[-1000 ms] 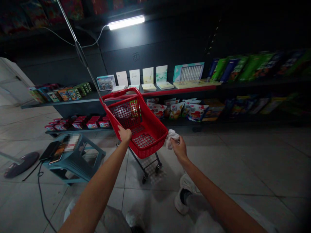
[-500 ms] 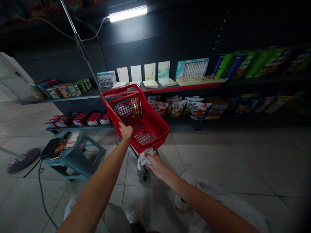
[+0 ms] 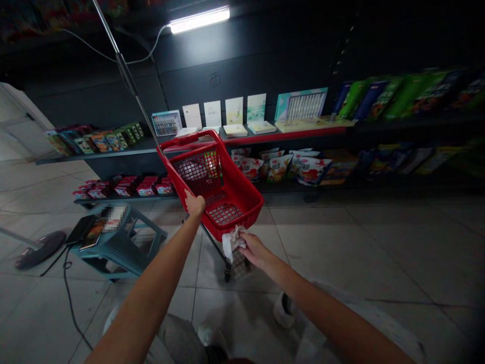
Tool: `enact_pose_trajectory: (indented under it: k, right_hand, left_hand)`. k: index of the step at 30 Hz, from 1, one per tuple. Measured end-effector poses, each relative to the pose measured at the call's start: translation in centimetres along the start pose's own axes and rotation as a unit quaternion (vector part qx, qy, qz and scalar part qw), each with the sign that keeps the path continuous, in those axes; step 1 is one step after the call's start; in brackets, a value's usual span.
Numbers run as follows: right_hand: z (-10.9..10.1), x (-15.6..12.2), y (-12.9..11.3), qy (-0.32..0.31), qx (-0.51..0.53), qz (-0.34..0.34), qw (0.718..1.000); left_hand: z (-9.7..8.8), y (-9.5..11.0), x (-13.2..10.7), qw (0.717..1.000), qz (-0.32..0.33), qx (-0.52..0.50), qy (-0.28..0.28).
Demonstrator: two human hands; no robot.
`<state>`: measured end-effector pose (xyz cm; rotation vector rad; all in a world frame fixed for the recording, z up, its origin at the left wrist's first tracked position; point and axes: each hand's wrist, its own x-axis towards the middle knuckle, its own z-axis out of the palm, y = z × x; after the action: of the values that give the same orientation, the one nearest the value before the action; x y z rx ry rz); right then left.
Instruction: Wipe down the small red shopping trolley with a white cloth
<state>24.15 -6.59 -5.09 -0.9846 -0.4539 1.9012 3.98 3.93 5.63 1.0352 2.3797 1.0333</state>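
A small red shopping cart (image 3: 248, 194) with a grid-sided basket stands before me, its handle toward the shelf. My left hand (image 3: 195, 203) is closed over the basket's left rim, the fingers partly hidden behind it. In my right hand (image 3: 254, 248) is a crumpled white cloth (image 3: 232, 241), pinched at the basket's near lower edge. The cloth covers part of that edge and seems to touch it. Nothing shows inside the basket.
Left of the cart stands a blue-grey plastic stool (image 3: 125, 247) bearing devices, with a black cable trailing to the floor. A metal pole (image 3: 125, 71) rises behind the handle. Shelves hold booklets (image 3: 235, 111), snack bags (image 3: 280, 167) and small boxes (image 3: 147, 187). My shoes are below.
My right hand and the cloth have shifted slightly right along the basket's near edge. My left hand keeps its hold on the rim, and the cart has barely moved.
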Motion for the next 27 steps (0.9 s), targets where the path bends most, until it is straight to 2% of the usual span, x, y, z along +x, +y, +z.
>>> enact_pose_trajectory:
  k: [4,8,10,13,16,18,21,25,27]
  right_hand:
    - [-2.7,0.4,-4.0,0.086,0.024,-0.088,0.992]
    - [-4.2,1.0,-8.5,0.169,0.064,-0.190,0.965]
    - [-4.0,1.5,-10.0,0.196,0.079,-0.219,0.953]
    - [-2.9,2.2,-10.9,0.214,0.069,-0.257,0.940]
    - [-1.7,2.7,-11.0,0.225,-0.022,-0.331,0.916]
    - [-1.2,2.8,-11.1,0.231,-0.134,-0.391,0.881]
    - [-0.8,2.6,-11.7,0.212,-0.318,-0.450,0.807]
    - [-0.8,2.4,-12.2,0.121,-0.498,-0.483,0.710]
    - [-0.9,2.5,-12.3,0.089,-0.541,-0.479,0.686]
  left_hand:
    - [0.2,-0.1,0.0,1.000,0.005,0.000,0.004]
    - [0.1,0.0,-0.1,1.000,0.001,-0.007,0.007]
    - [0.1,0.1,-0.2,1.000,0.001,-0.007,0.009]
    - [-0.2,0.1,-0.3,1.000,0.000,0.003,0.008]
    - [-0.5,0.1,-0.3,1.000,0.001,0.019,0.003]
    - [-0.8,0.0,-0.3,1.000,0.006,0.026,-0.001]
    - [-1.3,-0.3,-0.3,0.999,0.009,0.031,-0.009]
    - [-2.2,-1.0,-0.1,0.999,0.017,0.033,-0.026]
    - [-2.8,-1.5,0.1,0.998,0.029,0.032,-0.034]
